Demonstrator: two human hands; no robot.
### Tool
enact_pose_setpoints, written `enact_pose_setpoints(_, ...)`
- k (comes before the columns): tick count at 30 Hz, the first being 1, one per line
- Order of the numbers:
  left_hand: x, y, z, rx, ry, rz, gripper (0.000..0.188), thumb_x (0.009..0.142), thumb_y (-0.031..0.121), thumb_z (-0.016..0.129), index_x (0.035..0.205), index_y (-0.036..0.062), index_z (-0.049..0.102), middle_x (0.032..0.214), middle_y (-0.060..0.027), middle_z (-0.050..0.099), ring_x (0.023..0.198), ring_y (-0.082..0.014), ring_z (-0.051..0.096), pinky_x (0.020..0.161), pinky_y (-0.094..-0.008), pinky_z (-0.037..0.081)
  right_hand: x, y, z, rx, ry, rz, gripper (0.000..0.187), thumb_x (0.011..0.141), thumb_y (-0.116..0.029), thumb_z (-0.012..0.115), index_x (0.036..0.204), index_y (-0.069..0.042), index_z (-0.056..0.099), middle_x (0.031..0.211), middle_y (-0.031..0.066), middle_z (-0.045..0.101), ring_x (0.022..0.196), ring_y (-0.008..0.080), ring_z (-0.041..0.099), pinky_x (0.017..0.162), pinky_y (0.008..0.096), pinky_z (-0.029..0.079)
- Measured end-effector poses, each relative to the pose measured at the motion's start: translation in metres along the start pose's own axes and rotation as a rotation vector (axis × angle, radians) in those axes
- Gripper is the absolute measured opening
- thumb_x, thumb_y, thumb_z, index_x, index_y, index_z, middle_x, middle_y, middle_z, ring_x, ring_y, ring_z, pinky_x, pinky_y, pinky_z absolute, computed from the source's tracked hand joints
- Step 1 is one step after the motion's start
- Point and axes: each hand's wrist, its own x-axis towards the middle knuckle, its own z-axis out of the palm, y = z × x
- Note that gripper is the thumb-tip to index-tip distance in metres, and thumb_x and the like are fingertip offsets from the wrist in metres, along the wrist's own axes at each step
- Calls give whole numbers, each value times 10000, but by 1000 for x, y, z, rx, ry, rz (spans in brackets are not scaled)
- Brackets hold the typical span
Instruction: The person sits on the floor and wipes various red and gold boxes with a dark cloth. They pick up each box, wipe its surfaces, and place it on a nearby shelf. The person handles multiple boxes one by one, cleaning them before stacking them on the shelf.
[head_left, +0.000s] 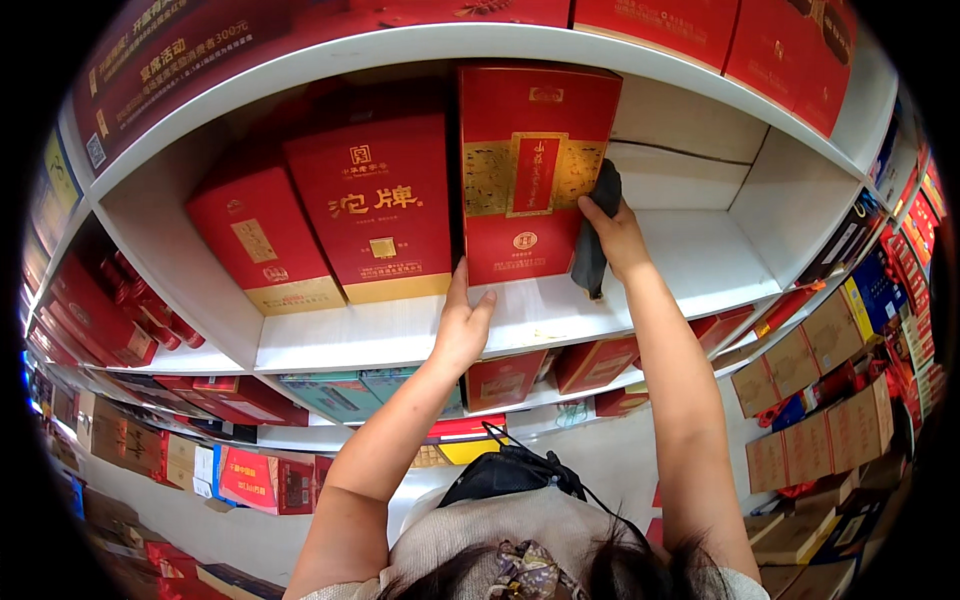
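A tall red gift box [540,105] with a gold band stands upright on the white shelf, tilted a little in view. My left hand [464,328] is at its lower left corner, fingers along the left side and thumb in front, steadying it. My right hand [620,238] is closed on a dark grey cloth [590,262], which lies against the box's right side. The fingers behind the cloth are hidden. To the left stand a wide red box [375,150] with gold lettering and a narrower red box [240,215], both with gold bases.
A white shelf board [690,250] runs right of the cloth to an upright divider [800,215]. Red boxes [660,30] stand on the shelf above. Teal boxes [335,395] are below. Brown cartons [820,440] are stacked at the right, and a black bag [510,475] hangs at my front.
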Motion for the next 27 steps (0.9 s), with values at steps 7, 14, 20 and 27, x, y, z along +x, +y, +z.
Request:
enact_pose_setpoints(7,1,2,-2,9,-44,-65,656,907,144,456,1409,-47,78,1464,-236,143,1370,-290,147,1094,-335,159,-4,3,4,20,8,-28,482,841,-278,635,1191,16,482,1092,82,588,982,144,530,862,272,409)
enact_pose_setpoints(14,2,-5,3,81,50,-15,637,896,212,461,1390,-61,167,1372,-291,317,1301,-356,307,1053,-338,253,-2,6,4,11,43,-4,485,836,-304,639,1172,15,492,1067,88,596,959,149,541,842,271,419)
enact_pose_setpoints(20,0,-4,3,102,63,-13,643,895,216,464,1392,-60,163,1375,-292,313,1302,-356,304,1054,-333,252,-7,4,8,32,43,4,497,830,-320,646,1175,4,496,1062,81,603,954,147,547,843,273,421)
enact_pose_setpoints(27,1,-8,5,74,82,-18,637,891,220,474,1396,-37,183,1384,-266,318,1298,-349,313,1049,-335,257,-7,3,8,-106,90,42,499,841,-321,636,1197,-5,487,1093,81,588,980,154,534,860,281,413)
